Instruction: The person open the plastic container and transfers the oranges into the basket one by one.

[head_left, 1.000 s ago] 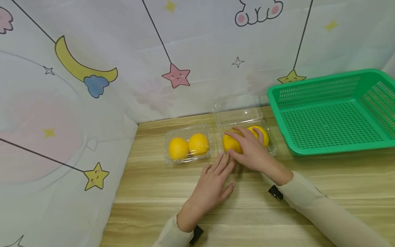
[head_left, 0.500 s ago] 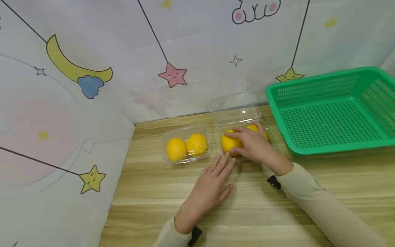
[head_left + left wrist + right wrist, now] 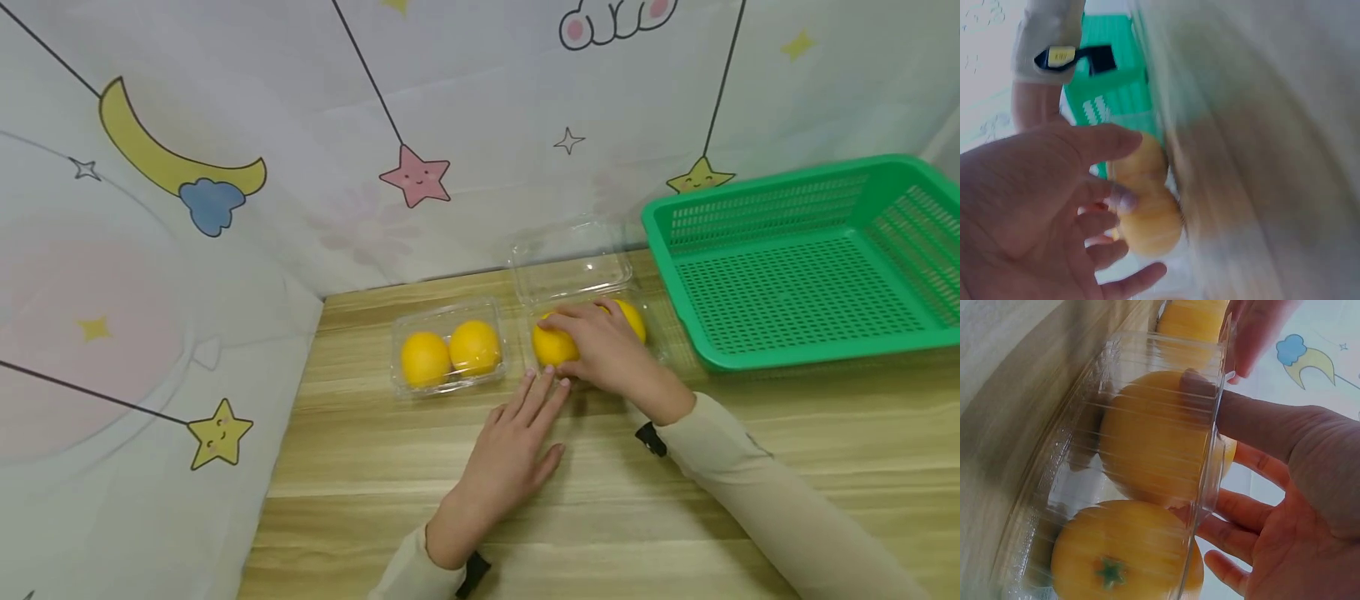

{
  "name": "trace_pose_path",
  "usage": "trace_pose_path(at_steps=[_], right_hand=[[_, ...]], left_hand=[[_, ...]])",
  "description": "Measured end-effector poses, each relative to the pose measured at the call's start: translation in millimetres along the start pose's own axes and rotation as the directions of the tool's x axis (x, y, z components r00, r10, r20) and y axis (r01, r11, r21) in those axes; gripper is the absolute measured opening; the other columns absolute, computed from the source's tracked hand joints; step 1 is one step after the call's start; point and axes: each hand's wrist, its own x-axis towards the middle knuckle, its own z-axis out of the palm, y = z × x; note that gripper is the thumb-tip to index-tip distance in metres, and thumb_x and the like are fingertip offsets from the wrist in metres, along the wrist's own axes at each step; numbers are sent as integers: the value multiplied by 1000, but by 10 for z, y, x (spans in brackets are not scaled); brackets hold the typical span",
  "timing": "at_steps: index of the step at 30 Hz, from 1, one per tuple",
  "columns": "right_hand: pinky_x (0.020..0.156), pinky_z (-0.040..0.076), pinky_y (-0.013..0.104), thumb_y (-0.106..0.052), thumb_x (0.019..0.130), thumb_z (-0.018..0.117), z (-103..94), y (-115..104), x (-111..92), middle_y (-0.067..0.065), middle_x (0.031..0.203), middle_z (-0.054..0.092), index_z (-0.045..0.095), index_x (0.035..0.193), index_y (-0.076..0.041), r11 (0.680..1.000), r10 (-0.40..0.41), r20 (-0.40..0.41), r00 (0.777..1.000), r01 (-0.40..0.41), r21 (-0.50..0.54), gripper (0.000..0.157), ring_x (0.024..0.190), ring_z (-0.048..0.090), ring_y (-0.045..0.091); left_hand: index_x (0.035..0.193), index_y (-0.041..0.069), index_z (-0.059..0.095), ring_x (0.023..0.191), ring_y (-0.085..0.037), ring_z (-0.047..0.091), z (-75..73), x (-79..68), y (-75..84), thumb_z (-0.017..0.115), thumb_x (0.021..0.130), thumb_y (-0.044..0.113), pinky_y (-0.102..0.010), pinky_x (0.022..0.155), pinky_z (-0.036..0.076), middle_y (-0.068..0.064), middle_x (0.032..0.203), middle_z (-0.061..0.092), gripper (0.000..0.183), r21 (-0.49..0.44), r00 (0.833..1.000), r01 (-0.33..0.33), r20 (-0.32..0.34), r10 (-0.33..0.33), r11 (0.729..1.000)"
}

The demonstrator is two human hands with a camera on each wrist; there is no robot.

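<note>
A clear plastic clamshell box stands with its lid raised at the back. Two oranges sit in its base: the left orange and the right orange, which is partly hidden. My right hand reaches in from above and grips the left orange; in the right wrist view its thumb presses on that fruit inside the wall. A green star-shaped mark shows on the other orange there. My left hand lies with straight fingers, its fingertips at the front edge of the box.
To the left stands a closed clear box with two oranges inside. A green perforated basket is on the right. Behind the wooden table hangs a printed cloth with stars and a moon.
My right hand has closed its fingers more tightly round the left orange, shifting slightly. The left hand keeps its place at the box's front edge. The head view has tilted a little.
</note>
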Motion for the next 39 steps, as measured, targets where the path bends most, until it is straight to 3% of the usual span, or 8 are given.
trace_pose_path(at_steps=[7,12,17,28,35,39], right_hand=[[121,26,63,-22,79,95,-5,-25,3,19,146,64,70,138,-10,1000,-13,-6,1000,13,-19,65,136,58,40],[122,25,63,-24,80,95,0,-34,1,20,146,63,69,140,-10,999,-12,-1,1000,12,-30,67,137,57,41],[122,26,63,-24,79,95,17,-31,-5,21,147,62,68,141,-10,999,-6,8,1000,6,-47,70,136,56,44],[120,25,65,-24,77,97,36,-55,12,20,147,63,66,144,-13,996,-5,-4,1000,5,-94,74,134,59,41],[123,15,69,-24,78,97,44,-46,4,20,148,62,67,143,-13,993,-8,-4,1000,7,-116,73,132,62,41],[125,6,70,-26,80,95,59,-36,2,20,148,61,66,144,-14,993,-6,1,1000,6,-122,71,135,60,39]], left_hand=[[170,16,26,161,-27,27,4,-40,-39,72,101,45,-43,107,53,-8,178,17,88,203,998,-55,6,55,978],[169,13,28,160,-30,31,56,-44,-45,71,100,49,-40,104,55,-11,177,20,89,279,995,-80,-29,92,957],[169,12,28,159,-32,31,122,-46,0,68,100,55,-38,106,53,-12,176,22,90,347,995,-64,-50,87,936],[167,11,34,158,-32,35,181,-41,30,67,101,53,-38,107,53,-12,175,27,85,400,991,-36,-103,84,916],[166,11,36,158,-30,35,202,-26,55,63,105,47,-38,107,52,-12,174,30,76,421,988,-31,-123,91,907],[166,10,34,160,-26,32,197,-18,67,63,105,44,-39,109,50,-11,175,28,76,400,991,-26,-111,77,916]])
